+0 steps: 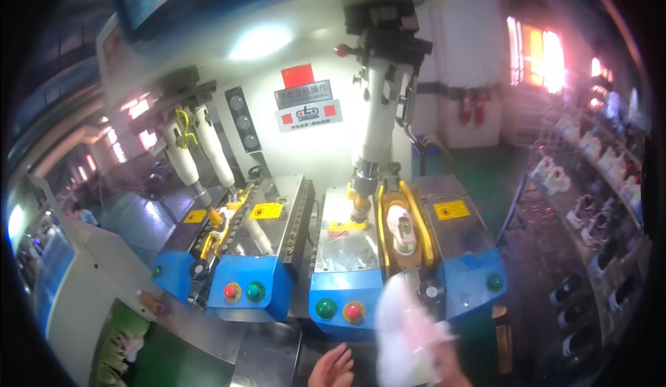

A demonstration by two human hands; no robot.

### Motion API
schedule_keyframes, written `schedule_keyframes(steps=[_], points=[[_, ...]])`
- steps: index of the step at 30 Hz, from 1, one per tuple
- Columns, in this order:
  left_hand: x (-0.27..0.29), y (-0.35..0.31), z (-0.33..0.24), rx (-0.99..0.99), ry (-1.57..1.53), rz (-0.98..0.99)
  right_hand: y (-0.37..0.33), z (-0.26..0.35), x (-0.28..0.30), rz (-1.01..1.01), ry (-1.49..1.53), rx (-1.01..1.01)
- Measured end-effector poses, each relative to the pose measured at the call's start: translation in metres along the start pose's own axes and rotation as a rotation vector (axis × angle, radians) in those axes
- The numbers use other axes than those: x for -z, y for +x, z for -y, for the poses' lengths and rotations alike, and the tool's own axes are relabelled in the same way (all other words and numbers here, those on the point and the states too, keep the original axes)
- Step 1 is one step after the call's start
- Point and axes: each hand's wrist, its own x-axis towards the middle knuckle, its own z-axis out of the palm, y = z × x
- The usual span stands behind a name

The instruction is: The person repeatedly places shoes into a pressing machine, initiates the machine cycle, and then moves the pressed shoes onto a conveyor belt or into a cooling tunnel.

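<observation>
A white and pink shoe [402, 338], blurred by motion, is in my right hand [447, 365] at the bottom of the picture. Its pale sole seems turned to the left, and my fingers close round its right side. Left of the shoe, my left hand [333, 366] holds nothing; its fingers are loosely curved and apart from the shoe. Just beyond the held shoe, another white and pink shoe [400, 224] sits in the right station of a pressing machine, between two yellow side pads [425, 238].
Red and green buttons [354, 311] line the machine's blue front. A thick white press arm [378, 109] stands over the right station. At the left station are slimmer arms [182, 158] and yellow pads [214, 238]. Shoe racks [590, 200] stand at the right.
</observation>
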Motion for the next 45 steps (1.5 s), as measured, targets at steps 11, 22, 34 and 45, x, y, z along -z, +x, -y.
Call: schedule_keyframes(steps=[11,22,34,45], points=[[-0.090,0.389,0.214,0.009,0.888,-0.179,-0.013,0.071,0.053,-0.470,-0.105,0.062],[-0.072,0.390,0.093,0.601,0.577,0.335,0.002,0.076,0.041,-0.615,-0.171,0.114],[0.057,-0.004,-0.041,0.831,-0.012,-0.387,0.342,0.128,0.047,-0.137,-0.295,-0.277],[0.099,-0.072,0.022,0.978,-0.305,-0.832,0.346,0.076,-0.015,-0.362,-1.503,0.127]])
